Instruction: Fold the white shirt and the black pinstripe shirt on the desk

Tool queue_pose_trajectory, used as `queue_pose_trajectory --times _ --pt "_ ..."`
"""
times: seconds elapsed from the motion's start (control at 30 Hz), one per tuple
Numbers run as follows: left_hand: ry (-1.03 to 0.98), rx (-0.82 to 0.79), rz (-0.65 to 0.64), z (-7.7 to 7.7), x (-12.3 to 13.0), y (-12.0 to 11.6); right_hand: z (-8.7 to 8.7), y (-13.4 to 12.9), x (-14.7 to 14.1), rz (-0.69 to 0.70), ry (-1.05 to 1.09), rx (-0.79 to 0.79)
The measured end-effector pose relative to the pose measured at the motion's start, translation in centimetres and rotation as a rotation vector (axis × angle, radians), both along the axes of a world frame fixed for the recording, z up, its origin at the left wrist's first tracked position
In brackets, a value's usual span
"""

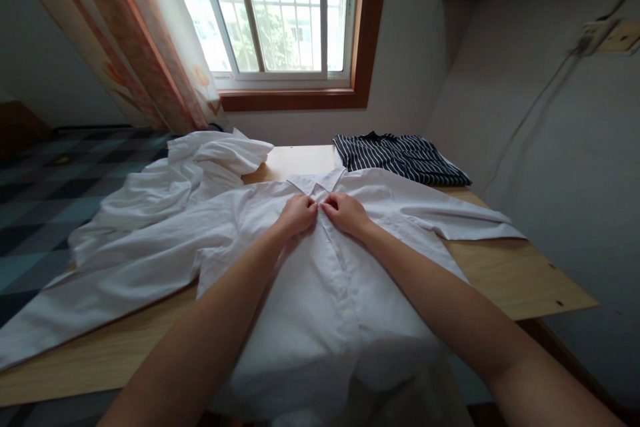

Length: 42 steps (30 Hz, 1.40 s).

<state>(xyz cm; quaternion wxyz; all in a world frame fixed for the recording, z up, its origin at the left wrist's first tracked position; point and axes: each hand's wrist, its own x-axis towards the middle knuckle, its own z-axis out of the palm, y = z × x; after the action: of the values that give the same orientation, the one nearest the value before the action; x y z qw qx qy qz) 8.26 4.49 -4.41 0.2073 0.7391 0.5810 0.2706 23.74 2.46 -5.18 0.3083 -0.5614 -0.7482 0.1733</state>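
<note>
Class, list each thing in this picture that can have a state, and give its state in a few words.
white shirt: spread flat, front up, hem hanging off the table edge
left hand: pinching the shirt's placket below the collar
right hand: pinching the placket, beside the left hand
other white garment: crumpled, unfolded
striped garment: folded
curtain: drawn aside
window: uncovered, daylight outside
</note>
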Motion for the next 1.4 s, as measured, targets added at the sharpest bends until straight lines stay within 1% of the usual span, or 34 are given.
queue_pose_trajectory --times 0.07,0.13,0.27,0.57,0.67,0.77,0.83,0.97,1.03,1.1,1.17,1.23,1.3,1.4 --pt "0.114 0.049 -0.004 -0.1 0.0 0.1 0.2 0.0 -0.2 -0.005 -0.071 -0.002" --pt "0.174 0.056 -0.012 -0.2 0.0 0.2 0.3 0.0 -0.4 -0.006 -0.129 -0.004" --pt "0.185 0.074 -0.027 -0.2 -0.1 0.2 0.3 0.1 -0.5 -0.006 -0.161 -0.009" --pt "0.160 0.106 -0.065 0.2 -0.3 0.1 0.1 0.3 -0.4 -0.042 -0.096 -0.026" --pt "0.108 0.069 -0.110 0.4 -0.7 0.0 0.1 0.4 -0.4 -0.051 -0.090 -0.029" --pt "0.059 -0.035 -0.162 0.6 -0.9 -0.1 0.1 0.4 -0.5 -0.062 -0.099 -0.040" --pt "0.059 -0.046 -0.157 0.7 -0.8 -0.3 0.2 0.3 -0.5 -0.064 -0.107 -0.044" --pt "0.099 0.058 -0.094 0.7 -0.4 -0.4 0.2 0.2 -0.6 -0.067 -0.126 -0.031" --pt "0.095 0.074 -0.070 0.5 -0.3 -0.4 0.1 0.2 -0.7 -0.066 -0.130 -0.026" --pt "0.060 0.070 -0.027 0.2 -0.5 -0.3 0.1 0.3 -0.6 -0.061 -0.122 -0.024" --pt "0.006 0.070 0.042 0.0 -0.8 -0.1 0.0 0.5 -0.4 -0.052 -0.097 -0.020" --pt "-0.038 0.107 0.082 -0.2 -1.0 0.1 -0.1 0.7 0.0 -0.045 -0.045 -0.003" --pt "-0.029 0.183 0.058 -0.2 -1.1 0.1 -0.2 0.9 0.4 -0.040 0.024 0.030" --pt "0.066 0.332 -0.041 0.1 -1.0 0.0 -0.2 0.8 1.1 -0.011 0.096 0.079"
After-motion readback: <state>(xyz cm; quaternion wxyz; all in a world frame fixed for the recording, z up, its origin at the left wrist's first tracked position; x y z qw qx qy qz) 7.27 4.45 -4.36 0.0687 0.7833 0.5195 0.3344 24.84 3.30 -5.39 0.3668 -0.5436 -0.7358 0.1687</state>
